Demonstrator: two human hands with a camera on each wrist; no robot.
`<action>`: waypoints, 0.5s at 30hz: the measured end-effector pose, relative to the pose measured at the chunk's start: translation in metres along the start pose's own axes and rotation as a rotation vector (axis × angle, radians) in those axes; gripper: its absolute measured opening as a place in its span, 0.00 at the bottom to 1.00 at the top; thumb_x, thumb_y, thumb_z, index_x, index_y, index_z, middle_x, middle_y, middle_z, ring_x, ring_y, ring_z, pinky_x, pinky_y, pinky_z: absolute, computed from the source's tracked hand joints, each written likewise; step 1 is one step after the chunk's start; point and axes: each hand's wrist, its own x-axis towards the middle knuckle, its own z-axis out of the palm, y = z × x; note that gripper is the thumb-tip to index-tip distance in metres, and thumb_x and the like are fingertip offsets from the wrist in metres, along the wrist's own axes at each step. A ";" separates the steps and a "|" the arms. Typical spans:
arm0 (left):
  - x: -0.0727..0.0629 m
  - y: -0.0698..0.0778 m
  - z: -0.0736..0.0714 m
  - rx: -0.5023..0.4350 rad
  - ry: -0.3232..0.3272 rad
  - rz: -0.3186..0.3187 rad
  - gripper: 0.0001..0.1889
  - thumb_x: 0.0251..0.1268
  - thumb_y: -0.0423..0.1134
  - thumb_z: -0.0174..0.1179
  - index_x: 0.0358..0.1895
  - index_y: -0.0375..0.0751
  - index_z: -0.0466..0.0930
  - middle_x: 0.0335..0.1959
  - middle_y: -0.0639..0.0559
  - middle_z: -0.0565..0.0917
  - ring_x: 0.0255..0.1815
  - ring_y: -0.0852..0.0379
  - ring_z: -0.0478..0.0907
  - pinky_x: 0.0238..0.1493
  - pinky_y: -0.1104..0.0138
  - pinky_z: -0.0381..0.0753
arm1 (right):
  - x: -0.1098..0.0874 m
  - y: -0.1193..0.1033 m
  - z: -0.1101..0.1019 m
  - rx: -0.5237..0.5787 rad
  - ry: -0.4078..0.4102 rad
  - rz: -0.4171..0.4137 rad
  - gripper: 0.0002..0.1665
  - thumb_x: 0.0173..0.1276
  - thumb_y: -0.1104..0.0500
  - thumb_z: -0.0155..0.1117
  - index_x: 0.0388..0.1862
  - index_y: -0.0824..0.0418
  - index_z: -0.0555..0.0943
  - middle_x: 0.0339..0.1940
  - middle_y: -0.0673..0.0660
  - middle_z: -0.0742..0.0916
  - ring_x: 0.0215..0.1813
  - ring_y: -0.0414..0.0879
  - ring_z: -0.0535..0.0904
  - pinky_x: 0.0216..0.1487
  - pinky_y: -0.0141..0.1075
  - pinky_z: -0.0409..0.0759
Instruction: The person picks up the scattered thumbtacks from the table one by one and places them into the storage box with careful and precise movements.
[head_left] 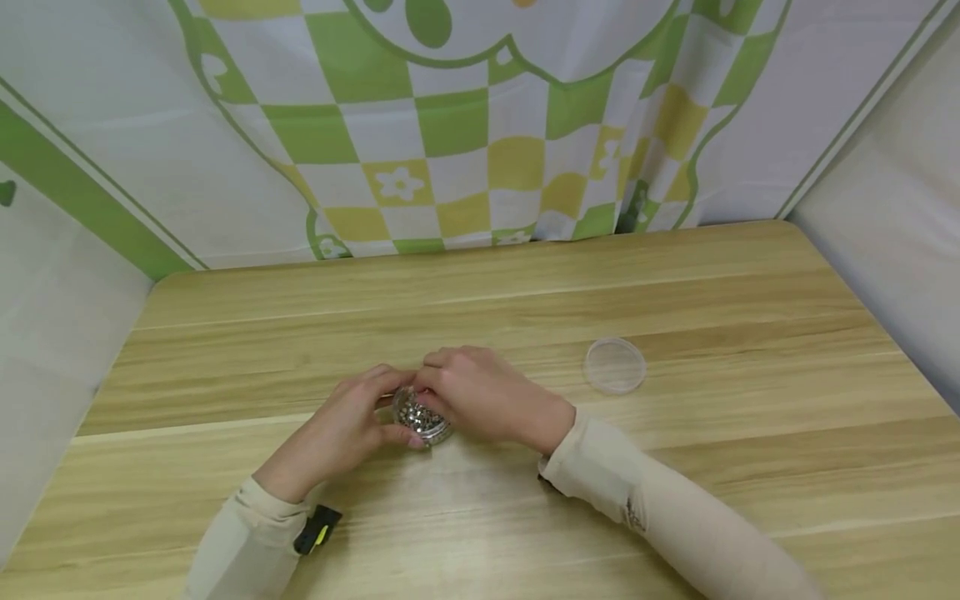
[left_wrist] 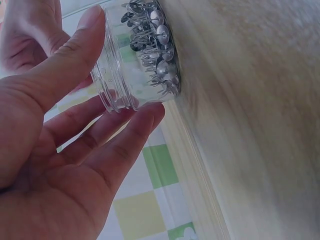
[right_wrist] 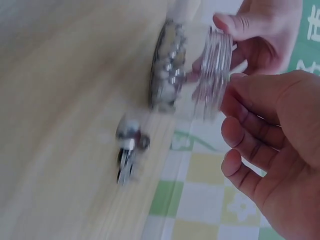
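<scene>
Cream sleeves point(head_left: 697, 508) come up from the bottom edge of my head view, with a black device point(head_left: 318, 529) bearing a yellow mark at the left cuff. Beyond them I see the left hand point(head_left: 345, 425) gripping a clear round jar point(head_left: 438, 434) of silver thumbtacks point(head_left: 422, 415), which stands on the wooden table point(head_left: 750, 333) a little left of its middle; the right hand point(head_left: 480, 392) has its fingers at the jar's mouth. To the right, well apart from the jar, lies a clear lid point(head_left: 615, 365), and a checked cloth point(head_left: 457, 125) hangs behind. On my left wrist view the tacks heap at the jar's base; the left thumb presses one side of the threaded rim, and the fingers, slightly spread, curve round the other. On my right wrist view, which is blurred, the right hand's lower fingers bend loosely outside the jar; I cannot tell whether its upper ones pinch a tack. Beside the jar, a small metallic cluster point(right_wrist: 130, 142) rests on the tabletop.
</scene>
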 end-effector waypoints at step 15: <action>0.001 0.001 0.001 0.019 0.007 -0.015 0.38 0.40 0.41 0.77 0.61 0.37 0.76 0.52 0.45 0.84 0.53 0.45 0.81 0.58 0.48 0.80 | -0.040 0.048 -0.011 -0.010 0.033 0.124 0.07 0.69 0.59 0.61 0.36 0.54 0.87 0.33 0.47 0.87 0.36 0.38 0.82 0.38 0.34 0.84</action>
